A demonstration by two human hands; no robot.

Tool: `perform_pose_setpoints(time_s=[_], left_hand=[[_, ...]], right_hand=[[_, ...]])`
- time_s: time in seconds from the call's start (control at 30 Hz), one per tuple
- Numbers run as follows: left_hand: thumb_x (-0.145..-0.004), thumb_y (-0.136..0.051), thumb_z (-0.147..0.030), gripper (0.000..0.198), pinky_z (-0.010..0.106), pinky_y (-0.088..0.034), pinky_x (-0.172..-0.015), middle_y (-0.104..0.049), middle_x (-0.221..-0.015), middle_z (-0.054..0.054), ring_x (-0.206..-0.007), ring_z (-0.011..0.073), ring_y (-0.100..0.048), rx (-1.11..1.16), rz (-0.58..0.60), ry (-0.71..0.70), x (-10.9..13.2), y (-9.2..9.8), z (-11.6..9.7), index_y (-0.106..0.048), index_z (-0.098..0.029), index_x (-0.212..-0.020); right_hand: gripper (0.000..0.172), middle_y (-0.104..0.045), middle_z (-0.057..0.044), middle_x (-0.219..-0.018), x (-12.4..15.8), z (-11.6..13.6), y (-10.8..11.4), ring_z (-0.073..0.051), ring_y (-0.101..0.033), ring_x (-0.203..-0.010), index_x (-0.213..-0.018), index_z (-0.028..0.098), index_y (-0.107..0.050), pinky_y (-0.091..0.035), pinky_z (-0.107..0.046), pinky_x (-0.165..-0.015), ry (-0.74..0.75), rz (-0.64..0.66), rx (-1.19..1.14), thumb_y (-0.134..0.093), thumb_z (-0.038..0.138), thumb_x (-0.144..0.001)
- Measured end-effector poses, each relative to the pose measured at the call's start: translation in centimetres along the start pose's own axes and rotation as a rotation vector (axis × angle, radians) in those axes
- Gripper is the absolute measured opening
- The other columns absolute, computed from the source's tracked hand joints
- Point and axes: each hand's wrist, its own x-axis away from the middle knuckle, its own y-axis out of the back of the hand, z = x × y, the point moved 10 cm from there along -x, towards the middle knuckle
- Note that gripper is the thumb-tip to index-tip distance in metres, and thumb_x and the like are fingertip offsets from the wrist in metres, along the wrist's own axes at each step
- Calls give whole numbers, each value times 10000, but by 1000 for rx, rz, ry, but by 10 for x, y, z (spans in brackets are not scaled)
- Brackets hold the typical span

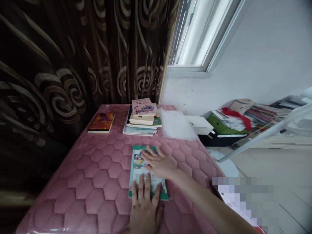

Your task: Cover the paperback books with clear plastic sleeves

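Note:
A green-bordered book [135, 170] with a picture on its cover lies closed and flat on the pink table cover with a hexagon pattern [92, 196]. My left hand [145, 201] rests on the lower part of the book, fingers spread and pointing away from me. Across the book's upper right part lies my right hand [158, 162], its fingers stretched out over the cover picture. Both palms face down, and neither hand grips anything. The hands hide part of the cover's print.
Behind the book stands a stack of books [142, 120], topped by a pink one. An orange book [101, 123] lies at the back left. Clear plastic sheeting [176, 123] and a white box [198, 125] are at the back right. A dark patterned curtain [109, 55] hangs behind the table.

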Motion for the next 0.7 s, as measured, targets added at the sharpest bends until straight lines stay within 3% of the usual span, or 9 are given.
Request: perform_pose_setpoints(time_s=[0.07,0.17,0.4,0.5,0.6,0.7], left_hand=[[-783,-579,-354,772,636,-259,-1016,-328,-1504,139,-1354,386,-304,15,4,13,1,-2,0,-224,-344,-1469],[-786,-576,-347,770,645,-263,-1008,-326,-1504,146,-1349,385,-316,35,18,15,1,-4,-1,-220,-347,-1469],[-814,-551,-335,741,640,-217,-1035,-295,-1519,150,-1369,381,-279,11,10,2,1,2,-3,-215,-330,-1474],[-827,-539,-332,721,631,-231,-1034,-303,-1515,152,-1366,369,-294,4,11,4,0,2,-1,-216,-339,-1471],[-842,-531,-348,682,617,-245,-1041,-307,-1514,147,-1369,360,-296,15,19,24,1,0,1,-246,-346,-1462],[-833,-549,-387,646,631,-246,-1042,-320,-1511,134,-1368,375,-293,52,52,41,-1,-2,2,-317,-357,-1436]], right_hand=[[495,-260,4,-1531,-6,26,-6,-204,-144,-1434,-1469,277,-252,-79,-503,-1164,144,47,-55,-270,408,-992],[500,-265,27,-1529,-22,35,-9,-191,-150,-1433,-1455,298,-290,-75,-469,-1170,188,53,-85,-284,463,-983],[557,-258,-30,-1530,-68,8,-9,-246,-152,-1432,-1466,218,-278,-109,-533,-1148,-19,2,-43,-257,481,-976],[542,-268,-45,-1529,-60,4,-5,-247,-187,-1423,-1464,213,-292,-135,-517,-1147,-84,-44,-23,-252,453,-980],[473,-330,-26,-1511,-35,-5,3,-240,-247,-1403,-1418,259,-396,-175,-488,-1142,-136,-129,-20,-282,398,-981],[441,-425,-76,-1453,-1,-38,13,-283,-346,-1340,-1346,247,-501,-288,-489,-1084,-359,-247,-35,-362,396,-955]])
